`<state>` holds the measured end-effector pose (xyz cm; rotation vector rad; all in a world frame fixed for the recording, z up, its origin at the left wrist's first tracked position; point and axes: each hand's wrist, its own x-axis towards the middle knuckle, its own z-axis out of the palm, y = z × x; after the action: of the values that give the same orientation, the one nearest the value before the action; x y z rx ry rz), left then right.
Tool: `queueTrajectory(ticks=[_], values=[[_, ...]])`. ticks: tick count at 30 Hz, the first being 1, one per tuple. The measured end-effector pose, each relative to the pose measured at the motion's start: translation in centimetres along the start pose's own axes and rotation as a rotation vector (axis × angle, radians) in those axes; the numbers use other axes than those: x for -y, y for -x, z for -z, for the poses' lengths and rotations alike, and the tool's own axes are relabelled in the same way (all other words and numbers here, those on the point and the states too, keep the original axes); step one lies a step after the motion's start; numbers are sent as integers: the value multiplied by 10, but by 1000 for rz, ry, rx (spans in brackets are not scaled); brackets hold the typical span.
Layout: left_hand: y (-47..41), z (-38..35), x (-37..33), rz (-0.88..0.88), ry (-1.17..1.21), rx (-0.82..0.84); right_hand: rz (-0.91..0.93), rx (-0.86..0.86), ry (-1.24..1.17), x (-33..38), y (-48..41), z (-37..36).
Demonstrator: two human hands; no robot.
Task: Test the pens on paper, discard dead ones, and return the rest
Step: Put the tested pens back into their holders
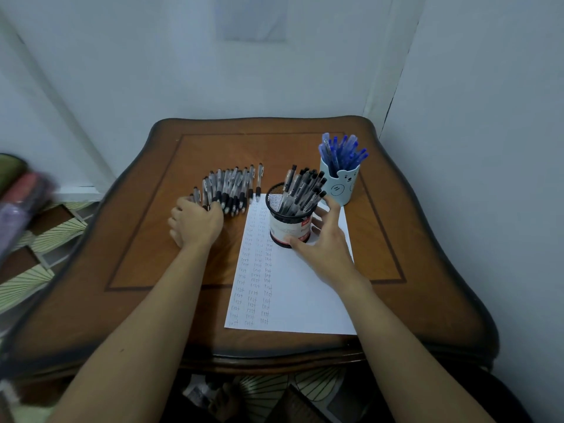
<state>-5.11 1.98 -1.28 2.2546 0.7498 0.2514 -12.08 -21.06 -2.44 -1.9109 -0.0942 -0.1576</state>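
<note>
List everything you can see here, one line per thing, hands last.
table: one, brown wood, middle of the view
paper: one sheet, white with columns of pen marks, near right part of the table
mesh cup: one, black, on the paper's far end
black pens: a cupful, too crowded to count, in the mesh cup
bear cup: one, pale blue, right of the mesh cup
blue pens: a cupful, in the bear cup
loose pens: a row, black and clear, lying left of the paper
left hand: on the row's left end, grip hidden
right hand: holds the mesh cup, thumb near its base
</note>
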Motion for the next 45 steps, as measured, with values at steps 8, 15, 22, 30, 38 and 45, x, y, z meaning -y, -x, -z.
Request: queueTrajectory(ticks=[8, 15, 22, 30, 38, 45], values=[[-16, -15, -22, 38, -142, 16, -6, 27, -6, -3, -4, 4], [-37, -18, -40, 139, -186, 47, 24, 10, -9, -8, -4, 2], [-45, -18, -45, 206, -144, 130, 23, 7, 5, -12, -5, 1], [-39, -26, -47, 204, -146, 94, 19, 9, -7, -12, -5, 1], [-39, -27, -47, 160, -189, 98, 28, 5, 0, -14, -5, 0], [-43, -16, -41, 96, -245, 142, 32, 3, -5, -16, -5, 1]])
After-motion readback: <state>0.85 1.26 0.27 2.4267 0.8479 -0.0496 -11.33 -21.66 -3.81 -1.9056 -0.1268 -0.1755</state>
